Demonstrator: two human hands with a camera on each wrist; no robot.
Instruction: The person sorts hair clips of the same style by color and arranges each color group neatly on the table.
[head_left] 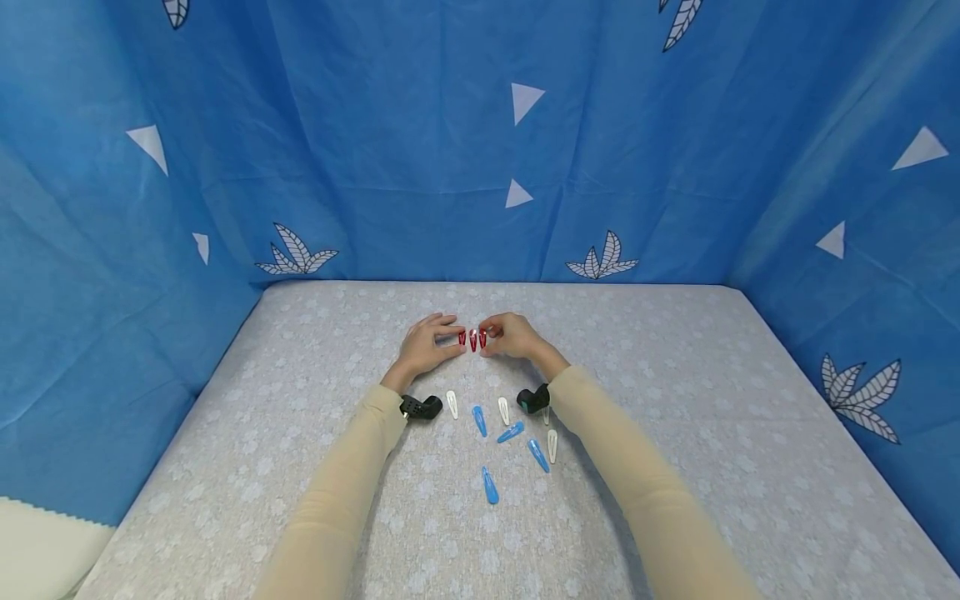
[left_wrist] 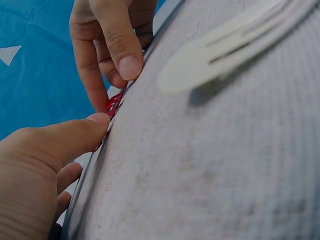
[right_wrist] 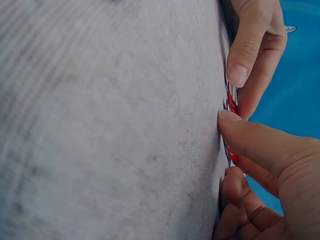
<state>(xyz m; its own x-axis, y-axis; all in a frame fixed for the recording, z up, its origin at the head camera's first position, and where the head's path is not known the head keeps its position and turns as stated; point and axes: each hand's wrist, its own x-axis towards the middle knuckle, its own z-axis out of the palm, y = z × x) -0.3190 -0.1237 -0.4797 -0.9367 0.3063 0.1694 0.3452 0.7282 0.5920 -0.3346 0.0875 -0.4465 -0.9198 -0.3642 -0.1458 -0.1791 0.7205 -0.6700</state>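
Note:
Three red snap hair clips lie side by side toward the far part of the table. My left hand (head_left: 429, 343) holds the left red clip (head_left: 462, 337) by its ends, between thumb and index finger. At the other side, my right hand (head_left: 516, 335) pinches the right red clip (head_left: 483, 338) the same way. Between the two hands sits the middle red clip (head_left: 473, 340), upright in the head view. Both wrist views show red clips (left_wrist: 114, 103) edge-on at the fingertips, partly hidden by the thumbs.
Nearer me lie several blue clips (head_left: 490, 485) and several white clips (head_left: 452, 404), one partly covered by the right wrist camera (head_left: 533, 399). A patterned cloth covers the table (head_left: 300, 500). Blue curtains (head_left: 442, 167) hang along the back and sides.

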